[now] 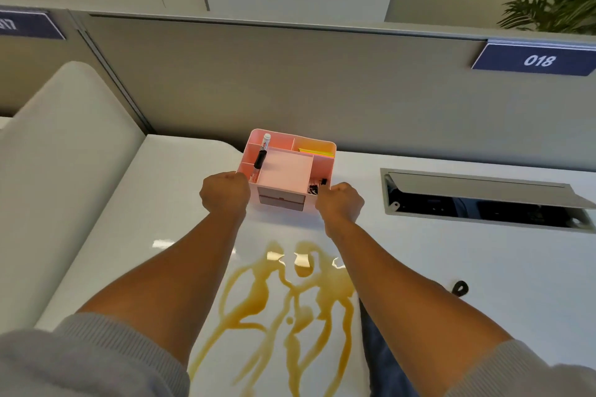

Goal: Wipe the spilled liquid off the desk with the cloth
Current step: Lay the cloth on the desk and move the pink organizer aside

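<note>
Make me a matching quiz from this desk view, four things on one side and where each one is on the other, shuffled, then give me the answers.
Things:
1. marker
2. spilled liquid
3. cable hatch
4. number sign

Places:
A. on the partition, upper right of the view
B. in a left compartment of the pink organizer
C. on the desk between the two forearms
D. set into the desk, right of the organizer, lid raised

Pairs: 1-B, 2-C, 3-D, 4-A
</note>
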`<move>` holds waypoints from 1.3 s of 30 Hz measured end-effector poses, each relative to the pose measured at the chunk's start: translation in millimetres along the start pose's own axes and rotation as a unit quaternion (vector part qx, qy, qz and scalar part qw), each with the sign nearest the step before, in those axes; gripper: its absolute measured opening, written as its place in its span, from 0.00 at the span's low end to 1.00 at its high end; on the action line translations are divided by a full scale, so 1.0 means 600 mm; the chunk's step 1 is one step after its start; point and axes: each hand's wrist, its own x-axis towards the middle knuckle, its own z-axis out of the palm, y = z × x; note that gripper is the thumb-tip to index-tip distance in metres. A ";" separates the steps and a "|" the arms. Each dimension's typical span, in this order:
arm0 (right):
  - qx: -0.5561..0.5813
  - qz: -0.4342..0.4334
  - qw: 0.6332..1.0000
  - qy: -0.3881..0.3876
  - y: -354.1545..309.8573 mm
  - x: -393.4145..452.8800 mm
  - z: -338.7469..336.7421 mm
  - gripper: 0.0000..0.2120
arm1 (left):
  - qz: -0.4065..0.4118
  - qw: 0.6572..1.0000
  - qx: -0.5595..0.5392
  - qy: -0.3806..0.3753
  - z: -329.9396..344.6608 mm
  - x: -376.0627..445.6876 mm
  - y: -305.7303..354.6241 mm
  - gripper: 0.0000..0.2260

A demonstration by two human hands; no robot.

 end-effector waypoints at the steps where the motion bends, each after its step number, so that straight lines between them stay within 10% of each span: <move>1: 0.006 0.004 1.000 -0.012 -0.006 -0.018 0.019 0.07 | -0.005 1.000 -0.008 0.014 -0.023 0.012 -0.006 0.07; 19: -0.040 -0.050 0.983 -0.171 -0.053 -0.262 0.299 0.15 | -0.071 0.983 -0.048 0.163 -0.330 0.174 -0.151 0.13; 39: -0.045 -0.083 0.977 -0.190 0.006 -0.310 0.305 0.12 | -0.095 0.969 -0.103 0.202 -0.331 0.176 -0.238 0.11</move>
